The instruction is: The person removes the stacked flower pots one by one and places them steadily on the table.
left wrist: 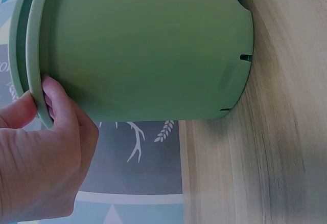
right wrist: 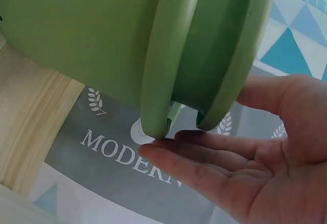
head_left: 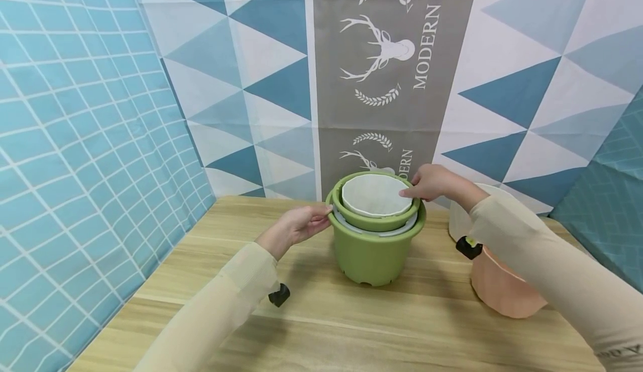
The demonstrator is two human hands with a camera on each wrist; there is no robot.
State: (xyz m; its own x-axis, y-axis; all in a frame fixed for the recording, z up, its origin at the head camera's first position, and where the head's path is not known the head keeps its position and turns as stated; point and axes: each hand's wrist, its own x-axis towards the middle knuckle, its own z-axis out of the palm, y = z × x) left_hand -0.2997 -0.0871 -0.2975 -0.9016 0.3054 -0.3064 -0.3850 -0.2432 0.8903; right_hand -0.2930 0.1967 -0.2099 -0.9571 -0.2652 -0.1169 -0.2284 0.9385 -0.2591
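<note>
Beige sleeves, left and right, lie nearest the camera, leading forward to the two hands, which are apart on opposite sides of a nested stack of pots. Outermost is a large green pot, standing upright on the wood-grain table between the hands. Left hand pinches its rim on that hand's side, thumb over the edge and fingers beneath. Right hand is at the far right of the stack; its thumb and fingers bracket the rim of a smaller green pot, with extended fingertips at the large pot's rim below. Between the two green pots shows a grey rim. Innermost, just beside the right thumb, sits a white pot. Beyond the right wrist stands a second white pot, partly hidden; a coral pot is partly covered by the right forearm.
</note>
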